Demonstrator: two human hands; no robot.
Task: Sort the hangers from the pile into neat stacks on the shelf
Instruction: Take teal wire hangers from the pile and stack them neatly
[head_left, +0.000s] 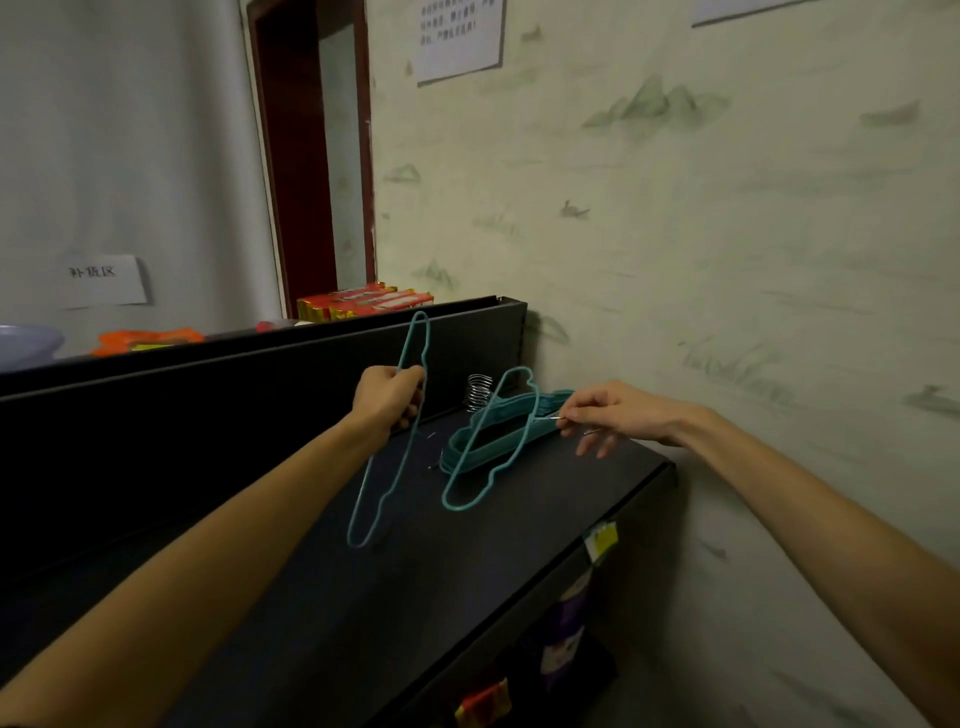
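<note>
My left hand (390, 396) grips a teal wire hanger (413, 343), held upright on edge above the black shelf (467, 561). To its right a second teal hanger (470, 493) stands tilted, its lower end near the shelf top. My right hand (608, 413) pinches the thin metal hook of that hanger near the wall. Behind it lies a stack of several teal hangers (498, 441) flat on the shelf. A cluster of silver metal hooks (479, 391) shows at the back of the stack.
A black back panel (208, 410) rises behind the shelf. Red boxes (363, 301), an orange item (148, 340) and a pale bowl (26, 345) sit beyond it. The patterned wall (727, 234) closes the right side. Lower shelves hold packaged goods (566, 634).
</note>
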